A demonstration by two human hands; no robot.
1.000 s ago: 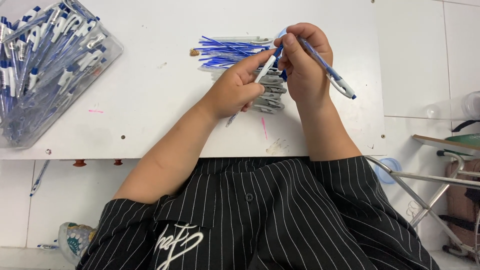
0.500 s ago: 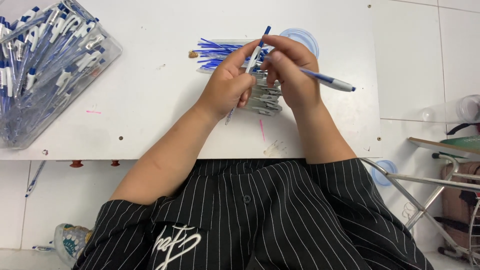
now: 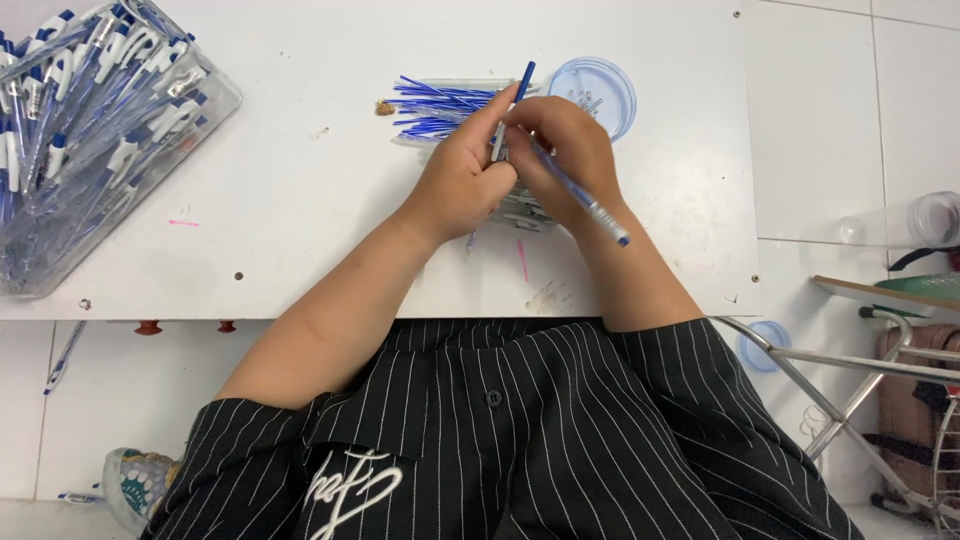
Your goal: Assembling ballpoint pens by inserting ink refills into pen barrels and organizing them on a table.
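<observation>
Pen barrel (image 3: 585,200) is lying gripped in the closed right hand (image 3: 560,150), slanting down from the pile of blue refills (image 3: 440,108). Beside it, the left hand (image 3: 462,180) is pinching a thin blue refill (image 3: 510,108) upright. Both hands are covering the tray below that pile, hiding its contents.

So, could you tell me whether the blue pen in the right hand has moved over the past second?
Yes: the blue pen swung toward the person, away from the refill pile.
</observation>
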